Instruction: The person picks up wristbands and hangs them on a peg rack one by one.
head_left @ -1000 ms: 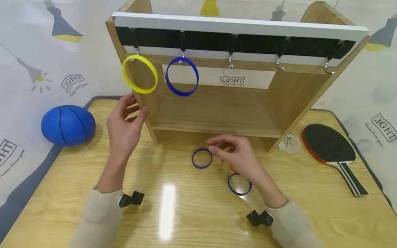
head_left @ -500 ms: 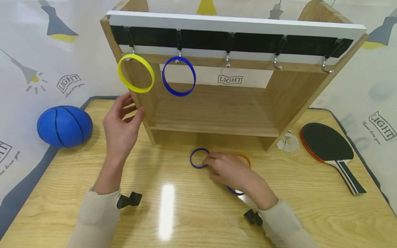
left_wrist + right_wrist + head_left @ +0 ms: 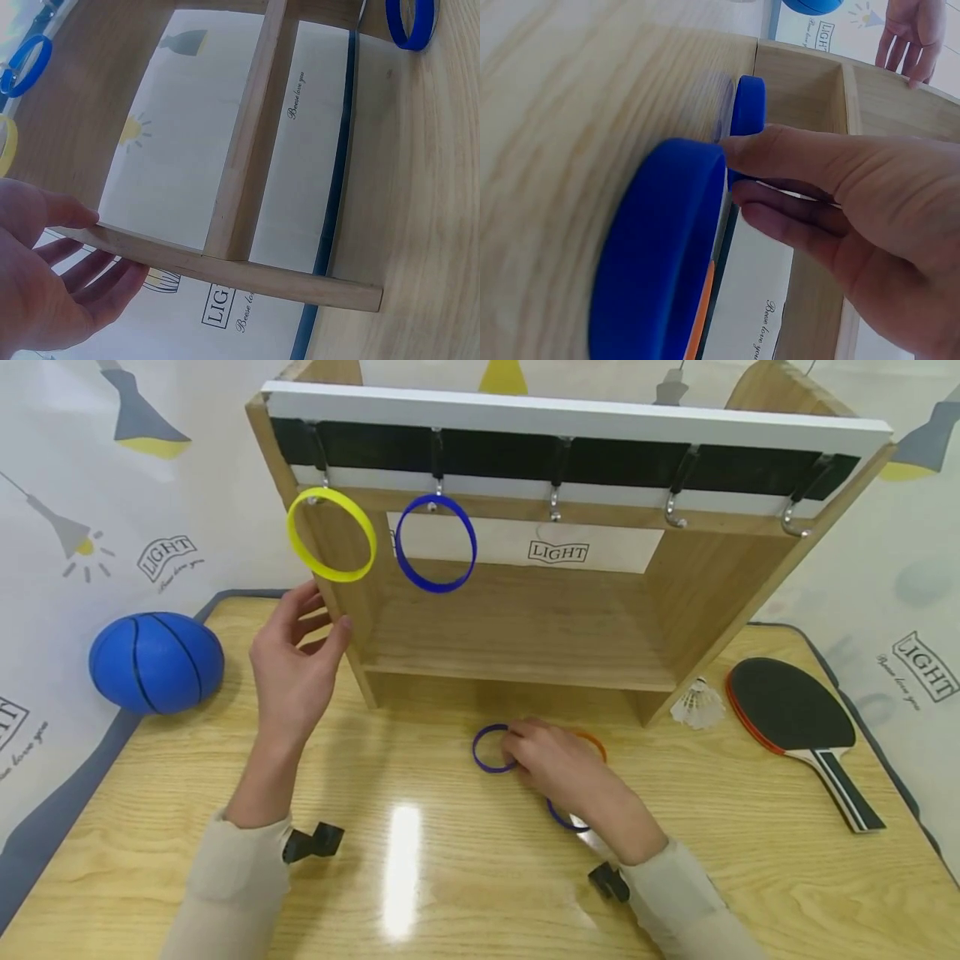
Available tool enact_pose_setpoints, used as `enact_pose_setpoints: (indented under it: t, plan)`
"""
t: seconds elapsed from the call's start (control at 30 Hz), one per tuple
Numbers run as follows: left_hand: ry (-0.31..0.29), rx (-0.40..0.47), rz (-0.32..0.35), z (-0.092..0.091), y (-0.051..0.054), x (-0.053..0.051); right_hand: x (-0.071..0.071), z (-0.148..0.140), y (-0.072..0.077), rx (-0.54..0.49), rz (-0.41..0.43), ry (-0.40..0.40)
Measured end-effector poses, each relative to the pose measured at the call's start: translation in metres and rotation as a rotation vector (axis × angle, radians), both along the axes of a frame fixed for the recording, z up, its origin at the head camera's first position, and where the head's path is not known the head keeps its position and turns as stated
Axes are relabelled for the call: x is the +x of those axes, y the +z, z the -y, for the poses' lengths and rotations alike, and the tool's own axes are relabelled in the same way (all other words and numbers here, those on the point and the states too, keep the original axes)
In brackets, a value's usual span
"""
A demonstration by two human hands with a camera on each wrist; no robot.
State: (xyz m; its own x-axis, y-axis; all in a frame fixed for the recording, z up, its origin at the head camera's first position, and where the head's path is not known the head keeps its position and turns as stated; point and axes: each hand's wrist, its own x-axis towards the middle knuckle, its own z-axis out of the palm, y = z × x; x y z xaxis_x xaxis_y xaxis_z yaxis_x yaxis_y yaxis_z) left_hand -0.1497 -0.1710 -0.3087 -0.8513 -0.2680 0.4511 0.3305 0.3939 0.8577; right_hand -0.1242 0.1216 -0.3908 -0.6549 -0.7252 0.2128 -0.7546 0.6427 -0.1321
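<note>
My left hand [image 3: 295, 664] grips the left side panel [image 3: 300, 283] of a wooden hook rack [image 3: 517, 631], thumb inside and fingers outside. My right hand [image 3: 555, 764] pinches the edge of a thin blue wristband [image 3: 491, 769] on the table; in the right wrist view this wristband [image 3: 748, 105] shows beyond the thumb. A second blue wristband [image 3: 555, 817] lies nearer, partly under the right hand. Behind the hand an orange wristband [image 3: 597, 746] is half hidden. From the rack's two leftmost hooks hang a yellow wristband [image 3: 341, 577] and a blue wristband [image 3: 438, 587].
Three bare hooks [image 3: 555, 510] line the rack's right part. A blue ball [image 3: 157, 662] sits on the table [image 3: 465, 893] at left. To the right lie a shuttlecock [image 3: 698, 704] and a table tennis bat [image 3: 791, 706]. Printed cloth hangs behind.
My right hand has come down from above the table onto the far blue wristband, which has since shifted slightly right. My left hand keeps its place on the rack.
</note>
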Motion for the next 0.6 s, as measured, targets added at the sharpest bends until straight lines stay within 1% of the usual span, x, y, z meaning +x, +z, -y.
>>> enact_pose_setpoints:
  t: [0.07,0.13,0.37,0.47,0.6]
  plan:
    - [0.000,-0.002,0.002,0.000,0.000,0.000,0.000,0.000,0.001,-0.018,-0.004,0.006]
    - [-0.002,-0.002,-0.002,0.004,-0.007,-0.005,0.000,0.000,0.002,-0.033,-0.014,0.012]
    - [-0.008,-0.003,0.003,0.005,-0.007,-0.005,-0.001,0.001,0.008,-0.085,-0.087,0.048]
    - [-0.007,-0.007,0.005,0.005,-0.007,-0.005,0.000,0.001,0.011,-0.116,-0.111,0.042]
    - [0.001,-0.011,0.003,0.004,-0.007,-0.006,0.001,0.001,0.014,-0.164,-0.112,0.022]
